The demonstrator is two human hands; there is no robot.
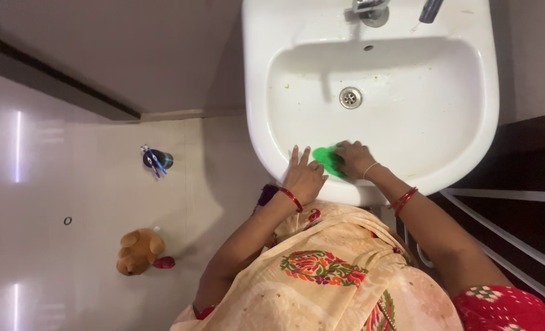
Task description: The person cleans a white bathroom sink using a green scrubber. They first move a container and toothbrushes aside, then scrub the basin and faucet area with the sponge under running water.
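A white wash basin (450, 129) fills the upper middle of the view. My right hand (355, 158) is closed on a green scrubber (327, 160) and presses it against the basin's near inner wall. My left hand (303, 176) lies flat on the front rim, fingers spread, right beside the scrubber. Both wrists carry red bangles. The metal drain (351, 97) sits in the bowl's middle, with greenish specks on the bowl around it. A metal tap (370, 11) stands at the far edge.
On the pale tiled floor to the left stands a dark cup with toothbrushes (156, 160). A brown teddy bear (139, 250) lies nearer. White rails (511, 245) run along the dark area at the right. My patterned cream garment (327, 276) covers the bottom.
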